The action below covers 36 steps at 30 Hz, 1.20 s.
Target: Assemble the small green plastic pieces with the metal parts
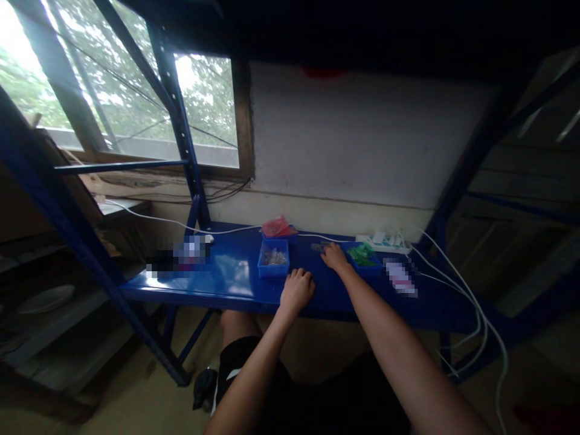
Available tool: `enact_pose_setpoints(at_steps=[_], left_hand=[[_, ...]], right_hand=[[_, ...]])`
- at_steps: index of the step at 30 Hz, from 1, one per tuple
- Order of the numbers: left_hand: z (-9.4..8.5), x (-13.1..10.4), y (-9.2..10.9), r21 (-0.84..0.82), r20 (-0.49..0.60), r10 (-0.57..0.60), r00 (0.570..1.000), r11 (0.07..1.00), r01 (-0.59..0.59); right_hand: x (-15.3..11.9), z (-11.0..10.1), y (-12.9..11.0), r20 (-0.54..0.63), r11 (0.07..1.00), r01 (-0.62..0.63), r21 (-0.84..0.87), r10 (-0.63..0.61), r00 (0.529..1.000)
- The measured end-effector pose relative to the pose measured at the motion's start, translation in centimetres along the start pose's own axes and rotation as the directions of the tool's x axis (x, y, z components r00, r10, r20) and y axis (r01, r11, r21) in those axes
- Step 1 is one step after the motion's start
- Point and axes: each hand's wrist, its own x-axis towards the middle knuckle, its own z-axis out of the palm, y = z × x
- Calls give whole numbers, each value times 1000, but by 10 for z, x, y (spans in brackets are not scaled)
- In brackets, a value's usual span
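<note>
My left hand (298,289) rests near the front edge of the blue table, its fingers curled down. Whatever may lie under those fingers is hidden. Just beyond it to the left stands a blue bin (273,271) of small clear pieces (274,257). Farther back, my right hand (334,257) has bent fingers at the end of a small grey flat piece (317,247), too small to name more exactly. Right beside that hand is a second blue bin (372,270) with green packets (361,254).
Red packets (277,226) lie in another bin behind the clear pieces. A white power strip (385,243) sits at the back right, its white cables (466,290) hanging over the table's right side. Blurred items lie at both ends. Blue posts (181,133) frame the blue table (235,275).
</note>
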Motion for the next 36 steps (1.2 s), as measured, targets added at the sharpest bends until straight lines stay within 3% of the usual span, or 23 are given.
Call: enact_pose_setpoints(at_steps=[8,13,15,17,20,24,29,36], left_hand=[[-1,1,-4,-17,37,-1,999,1000,2],[0,1,-6,-74,20,9,1000,997,-8],[3,4,-7,-144,-1,8,1000,990,-8],[8,9,-8,-247,-26,-14,1000,969,7],[15,16,-8,-425,-32,-25,999,905,9],[16,17,-13,-644,2,8,1000,765,-4],[9,13,-20,-799,-40,-107,993,601,32],[8,13,-18,-839,-22,-45,999,544,6]], right_hand=[[-8,-4,-1,-64,975,58,215,-45,997],[-30,2,-5,-106,896,115,430,-77,991],[-44,10,-4,-137,630,135,765,-46,989],[-60,17,-3,-109,376,118,919,-45,993],[-81,24,-3,-87,186,89,979,-19,996],[-97,21,-6,-105,199,99,975,17,994],[-99,18,-9,-102,260,98,960,0,995],[-97,22,-8,-106,310,108,944,-22,994]])
